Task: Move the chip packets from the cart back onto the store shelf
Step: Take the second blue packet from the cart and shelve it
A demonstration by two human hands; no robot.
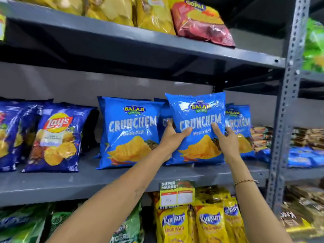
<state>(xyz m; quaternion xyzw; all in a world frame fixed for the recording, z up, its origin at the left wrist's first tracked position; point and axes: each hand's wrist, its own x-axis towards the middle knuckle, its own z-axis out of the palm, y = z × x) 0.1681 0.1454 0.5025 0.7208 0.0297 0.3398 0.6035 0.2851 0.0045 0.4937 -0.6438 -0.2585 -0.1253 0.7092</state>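
Observation:
A bright blue Crunchem chip packet (197, 120) stands upright on the grey middle shelf (105, 178), right of centre. My left hand (172, 136) grips its left edge, thumb across the front. My right hand (226, 139) holds its right edge, fingers behind the packet. To its left stands a second Crunchem packet (129, 130), and a third Crunchem packet (240, 127) sits behind on the right. The cart is out of view.
Dark blue Lay's packets (56, 137) fill the shelf's left side. Yellow and red packets (198, 20) lie on the upper shelf. Yellow Kurkure packets (208, 223) and a price tag (177, 192) sit below. A perforated grey upright (287, 106) stands at right.

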